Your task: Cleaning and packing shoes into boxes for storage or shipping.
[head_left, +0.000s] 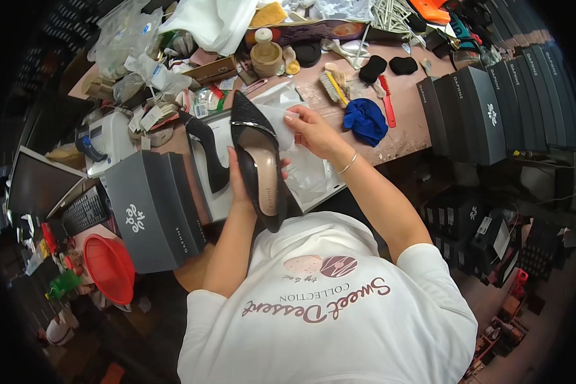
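Here, a black pointed high-heeled shoe (257, 153) is held above a cluttered pink workbench (409, 137), its toe pointing away from the person and its tan insole turned upward. The shoe is gripped from beneath by the left hand (240, 182), whose fingers are wrapped around the sole at the heel end. A piece of white tissue paper (281, 125) is pinched in the right hand (310, 128) and pressed against the side of the shoe near its toe; a thin bracelet is worn on that wrist. Beneath the shoe, an open white shoebox (221, 163) lined with more white paper is seen on the bench edge, and a second black high-heeled shoe (205, 144) is laid in it, just to the left of the held one. A grey shoebox lid (150, 214) is stood directly left of the open box. Farther back on the bench, a crumpled blue cloth (367, 120), a red-handled brush (386, 99) and a yellow-backed bristle brush (333, 86) are scattered, well apart from the hands. A row of dark grey shoeboxes (477, 112) is stacked along the right end of the bench. A red plastic bowl (109, 269) is seen low at the left, near a keyboard (86, 210)
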A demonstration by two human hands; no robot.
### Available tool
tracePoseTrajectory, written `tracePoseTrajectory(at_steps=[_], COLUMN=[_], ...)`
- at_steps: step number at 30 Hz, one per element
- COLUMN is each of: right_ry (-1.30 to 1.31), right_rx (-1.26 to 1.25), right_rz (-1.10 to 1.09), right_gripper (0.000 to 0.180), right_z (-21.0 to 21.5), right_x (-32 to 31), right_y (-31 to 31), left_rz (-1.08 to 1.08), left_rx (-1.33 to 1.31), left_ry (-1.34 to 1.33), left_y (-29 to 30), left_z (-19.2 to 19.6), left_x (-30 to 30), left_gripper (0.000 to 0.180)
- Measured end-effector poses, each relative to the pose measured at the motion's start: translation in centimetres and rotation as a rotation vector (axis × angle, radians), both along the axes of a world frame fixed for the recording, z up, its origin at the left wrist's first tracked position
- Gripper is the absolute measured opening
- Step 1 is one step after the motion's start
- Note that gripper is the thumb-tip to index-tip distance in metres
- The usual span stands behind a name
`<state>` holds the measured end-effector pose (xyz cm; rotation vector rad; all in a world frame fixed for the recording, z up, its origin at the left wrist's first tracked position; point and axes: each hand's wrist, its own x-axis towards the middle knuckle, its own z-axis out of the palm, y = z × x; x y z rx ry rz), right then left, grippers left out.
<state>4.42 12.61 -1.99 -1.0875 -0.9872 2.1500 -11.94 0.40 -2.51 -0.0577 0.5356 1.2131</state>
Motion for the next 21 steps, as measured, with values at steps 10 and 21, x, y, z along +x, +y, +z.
tracePoseTrajectory(at_steps=[10, 21], right_ry=[-0.904, -0.89], right_rx=[0.775, 0.832], right_rz=[0.75, 0.457], right_gripper=[0.033, 0.045], right_z=[-2.1, -1.6], right_x=[8.6, 8.9], right_y=[-2.4, -7.2], left_rz=[0.164, -0.016], left_rx=[-0.037, -0.137], left_ry=[-0.015, 0.263], left_y=[-3.3, -0.8], left_z=[-3.8, -0.2], left_x=[-8.4, -3.2], left_gripper=[0.079, 0.082])
